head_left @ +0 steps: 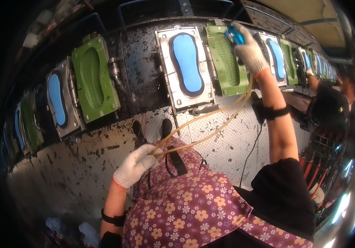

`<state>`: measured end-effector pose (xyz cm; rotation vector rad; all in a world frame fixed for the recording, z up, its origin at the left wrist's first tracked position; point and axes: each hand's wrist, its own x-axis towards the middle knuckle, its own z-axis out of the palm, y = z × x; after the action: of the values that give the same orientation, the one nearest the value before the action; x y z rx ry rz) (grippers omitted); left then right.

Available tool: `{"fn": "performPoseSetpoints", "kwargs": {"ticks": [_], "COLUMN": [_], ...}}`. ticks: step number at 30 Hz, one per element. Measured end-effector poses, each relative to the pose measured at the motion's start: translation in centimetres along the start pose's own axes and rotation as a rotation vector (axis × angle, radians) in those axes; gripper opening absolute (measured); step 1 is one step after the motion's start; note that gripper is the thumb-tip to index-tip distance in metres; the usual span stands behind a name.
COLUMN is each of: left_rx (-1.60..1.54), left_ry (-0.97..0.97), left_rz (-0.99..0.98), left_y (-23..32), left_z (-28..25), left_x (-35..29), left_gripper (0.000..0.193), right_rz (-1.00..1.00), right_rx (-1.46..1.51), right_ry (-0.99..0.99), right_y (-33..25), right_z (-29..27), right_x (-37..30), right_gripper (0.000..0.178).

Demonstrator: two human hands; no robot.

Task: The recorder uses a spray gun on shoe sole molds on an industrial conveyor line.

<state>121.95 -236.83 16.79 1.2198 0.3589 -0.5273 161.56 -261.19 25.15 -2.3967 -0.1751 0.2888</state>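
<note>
My right hand [249, 53], in a white knit glove, is closed round a blue spray gun [235, 34] over the far part of a green mould half [226, 62]. That mould half has a shoe-sole hollow. From below my right hand, a looped yellowish hose [204, 114] runs down to my left hand [135, 166]. My gloved left hand is closed on the hose in front of the flowered apron [189, 194]. Left of the green half lies its silver mould half [166, 68], bearing a light blue sole-shaped piece [187, 62] with a dark rim.
Another hinged mould, green half [94, 78] and silver half [63, 118], lies to the left. More moulds line the bench rightward. A co-worker [330, 103] reaches to the moulds at far right. Dark scraps litter the metal tread-plate floor [210, 136]. A black cable [251, 155] hangs near my right arm.
</note>
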Motion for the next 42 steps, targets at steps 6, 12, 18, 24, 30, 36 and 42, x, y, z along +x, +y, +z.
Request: {"fn": "performPoseSetpoints", "kwargs": {"ticks": [6,12,18,24,30,36,42], "left_rx": [-0.05,-0.116,-0.192,-0.168,-0.121,-0.118,0.05], "left_ry": [-0.045,0.011,0.123,0.223,0.296,0.426,0.482], "left_rz": [0.12,0.116,0.039,0.018,0.161,0.091,0.047], "left_y": [3.9,5.3,3.6,2.6,2.9,3.3,0.0], "left_z": [6.1,10.0,11.0,13.5,16.1,18.4,18.7], "left_x": [2.8,4.1,4.3,3.7,5.5,6.4,6.2], "left_gripper": [0.042,0.05,0.052,0.046,0.042,0.045,0.046], "right_rz": [-0.31,-0.384,0.118,0.314,0.151,-0.066,-0.08], "right_rx": [-0.156,-0.334,-0.2,0.09,0.392,0.589,1.004], "right_ry": [-0.011,-0.023,-0.143,-0.286,-0.172,0.052,-0.18], "right_y": [-2.6,0.9,7.5,12.6,13.6,10.7,11.5], "right_z": [-2.3,-6.1,-12.0,-13.8,-9.6,-10.3,-17.0], "right_x": [8.0,7.2,-1.8,-7.3,0.9,8.3,3.3], "right_gripper": [0.065,0.067,0.077,0.09,0.085,0.093,0.091]}}
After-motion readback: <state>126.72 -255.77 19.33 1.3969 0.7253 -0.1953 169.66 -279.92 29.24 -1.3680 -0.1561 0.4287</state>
